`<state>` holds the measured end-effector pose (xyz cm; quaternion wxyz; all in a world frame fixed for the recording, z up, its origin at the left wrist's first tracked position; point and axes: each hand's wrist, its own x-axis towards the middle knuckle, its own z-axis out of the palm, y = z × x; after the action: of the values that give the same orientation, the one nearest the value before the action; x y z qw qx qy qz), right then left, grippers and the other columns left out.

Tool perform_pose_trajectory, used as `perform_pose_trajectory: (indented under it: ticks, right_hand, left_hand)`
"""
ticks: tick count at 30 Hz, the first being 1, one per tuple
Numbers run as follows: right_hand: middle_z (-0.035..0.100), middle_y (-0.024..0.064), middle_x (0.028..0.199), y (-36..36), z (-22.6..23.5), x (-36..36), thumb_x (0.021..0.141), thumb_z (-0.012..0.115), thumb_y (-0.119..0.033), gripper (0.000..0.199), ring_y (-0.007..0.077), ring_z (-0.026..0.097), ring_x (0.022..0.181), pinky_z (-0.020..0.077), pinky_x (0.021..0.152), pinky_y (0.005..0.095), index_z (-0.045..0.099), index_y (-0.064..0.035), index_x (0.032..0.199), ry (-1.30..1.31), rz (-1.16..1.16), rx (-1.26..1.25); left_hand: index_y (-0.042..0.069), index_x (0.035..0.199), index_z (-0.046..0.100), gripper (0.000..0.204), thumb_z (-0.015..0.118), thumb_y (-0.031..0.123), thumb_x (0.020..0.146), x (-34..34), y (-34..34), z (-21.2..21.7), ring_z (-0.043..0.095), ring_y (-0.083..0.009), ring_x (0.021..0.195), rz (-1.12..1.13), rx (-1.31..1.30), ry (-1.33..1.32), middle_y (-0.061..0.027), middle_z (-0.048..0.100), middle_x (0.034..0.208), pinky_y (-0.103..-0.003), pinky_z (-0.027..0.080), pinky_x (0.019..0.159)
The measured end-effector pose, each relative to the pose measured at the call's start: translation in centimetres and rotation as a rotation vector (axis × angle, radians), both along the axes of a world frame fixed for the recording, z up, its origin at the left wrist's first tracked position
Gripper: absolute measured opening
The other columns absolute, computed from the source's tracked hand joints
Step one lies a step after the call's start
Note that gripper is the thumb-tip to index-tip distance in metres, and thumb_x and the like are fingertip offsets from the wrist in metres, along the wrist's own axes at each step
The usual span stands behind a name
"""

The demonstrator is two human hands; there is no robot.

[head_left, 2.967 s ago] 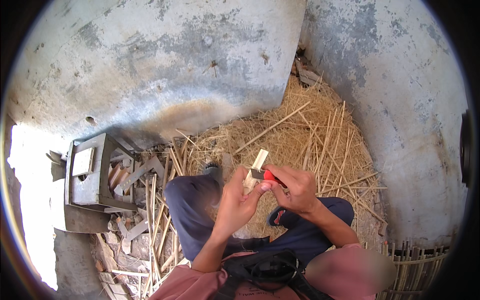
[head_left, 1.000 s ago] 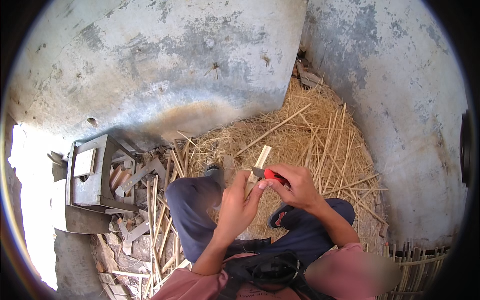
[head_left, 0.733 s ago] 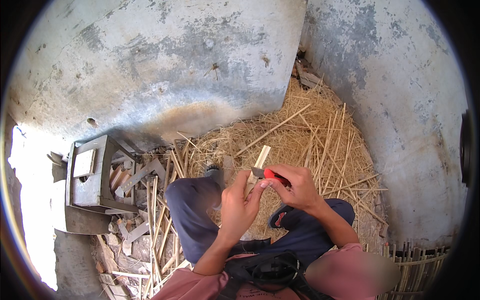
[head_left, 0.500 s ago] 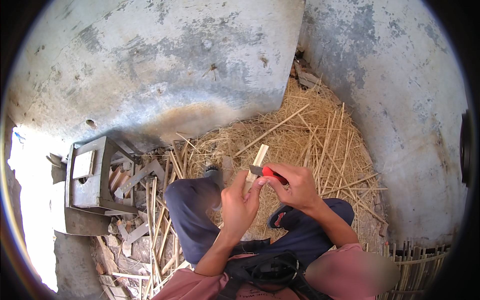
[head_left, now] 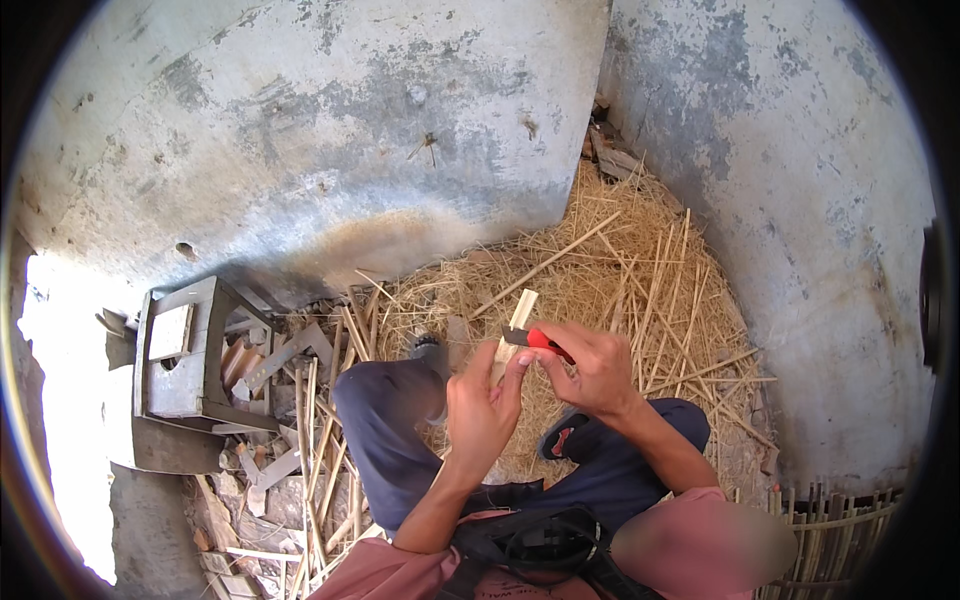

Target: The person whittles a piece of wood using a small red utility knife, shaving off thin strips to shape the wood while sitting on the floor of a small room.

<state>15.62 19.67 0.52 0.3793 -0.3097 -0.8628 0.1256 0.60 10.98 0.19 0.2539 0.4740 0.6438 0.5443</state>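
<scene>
Between my knees, my left hand is closed around the lower part of a short pale strip of split wood or bamboo. The strip's upper end sticks out above my fingers, tilted slightly right. My right hand grips the red handle of a knife. Its dark blade lies across the strip, just above my left fingers, and touches it. My two thumbs are close together below the blade. The strip's lower end is mostly hidden by my left hand.
Straw-like shavings and long thin sticks cover the floor ahead. At left lies a weathered wooden box frame beside scrap wood. More long sticks lie by my left knee. Worn plaster walls stand ahead and right; a stick basket is at lower right.
The view has shifted very slightly. Both hands keep their grips, and the knife blade stays across the strip at nearly the same spot.
</scene>
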Motion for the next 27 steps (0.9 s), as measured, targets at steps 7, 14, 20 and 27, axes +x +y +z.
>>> perform_pose_trajectory:
  ticks: [7, 14, 20, 27]
  right_hand:
    - [0.076, 0.0056, 0.080, 0.5, -0.1, 0.1, 0.094, 0.077, -0.027, 0.024, 0.0250, 0.073, 0.065, 0.0561, 0.055, 0.0352, 0.078, -0.0087, 0.110, 0.009, -0.035, 0.068]
    - [0.058, 0.0049, 0.062, 9.1, 1.7, 5.7, 0.105, 0.066, -0.034, 0.034, 0.0139, 0.052, 0.055, 0.0386, 0.053, 0.0338, 0.076, -0.0016, 0.111, 0.174, -0.437, -0.178]
    - [0.056, 0.0017, 0.069, 5.7, 0.3, 4.2, 0.105, 0.064, -0.028, 0.030, 0.0103, 0.048, 0.061, 0.0361, 0.056, 0.0287, 0.071, -0.0008, 0.116, 0.230, -0.130, -0.384]
    - [0.064, 0.0063, 0.079, 2.5, 0.2, 2.6, 0.102, 0.068, -0.024, 0.026, 0.0148, 0.059, 0.067, 0.0460, 0.062, 0.0307, 0.068, -0.0020, 0.115, 0.207, 0.107, -0.434]
  left_hand:
    - [0.000, 0.083, 0.054, 0.034, 0.073, 0.020, 0.103, 0.1, 0.6, -0.2, 0.031, -0.0028, 0.060, -0.028, 0.012, -0.034, 0.0010, 0.038, 0.058, -0.028, 0.024, 0.048]
    - [-0.001, 0.093, 0.061, 0.027, 0.074, 0.021, 0.102, 0.8, -2.7, -1.3, 0.039, -0.0015, 0.059, -0.121, -0.146, -0.062, 0.0032, 0.045, 0.060, -0.027, 0.028, 0.048]
    - [0.002, 0.102, 0.062, 0.030, 0.059, 0.030, 0.111, -1.6, -1.0, -2.1, 0.038, -0.0013, 0.064, -0.210, -0.079, -0.184, 0.0071, 0.044, 0.067, -0.023, 0.031, 0.056]
    - [0.004, 0.108, 0.062, 0.026, 0.060, 0.029, 0.111, -2.3, -1.1, -2.4, 0.035, 0.0006, 0.064, -0.303, -0.097, -0.318, 0.0097, 0.044, 0.071, -0.021, 0.028, 0.056]
